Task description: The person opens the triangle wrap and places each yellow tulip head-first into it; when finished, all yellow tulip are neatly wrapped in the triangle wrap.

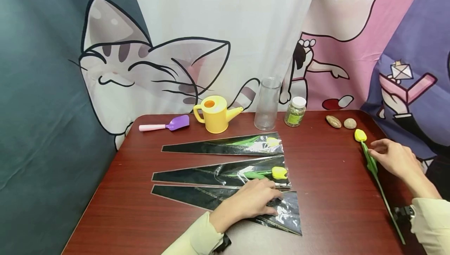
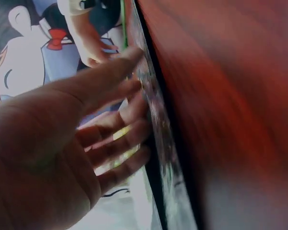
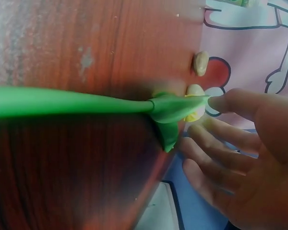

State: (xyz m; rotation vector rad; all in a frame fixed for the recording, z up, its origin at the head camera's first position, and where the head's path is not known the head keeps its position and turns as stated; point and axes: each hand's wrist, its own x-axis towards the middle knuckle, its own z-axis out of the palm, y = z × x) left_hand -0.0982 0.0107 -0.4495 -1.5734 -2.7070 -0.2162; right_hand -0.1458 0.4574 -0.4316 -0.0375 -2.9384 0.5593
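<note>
My left hand point(image 1: 254, 198) rests over the wide end of the nearest black flower sleeve point(image 1: 290, 214), a clear-fronted wrapper lying flat. In the left wrist view, the fingers of the left hand point(image 2: 43, 143) are extended and spread along the sleeve's edge. A yellow artificial tulip point(image 1: 381, 188) lies along the right side of the table, bloom toward the back. Beside its leaves is my right hand point(image 1: 397, 159), fingers loosely bent. In the right wrist view, the thumb of the right hand point(image 3: 264, 153) is at the leaf tip; whether it touches cannot be told.
Two more sleeves, a middle one point(image 1: 197, 176) and a back one point(image 1: 197, 148), each hold a yellow tulip. Along the back edge stand a purple shovel point(image 1: 178, 123), yellow watering can point(image 1: 215, 118), clear vase point(image 1: 266, 110) and lidded jar point(image 1: 294, 114), with two stones point(image 1: 333, 121) to the right.
</note>
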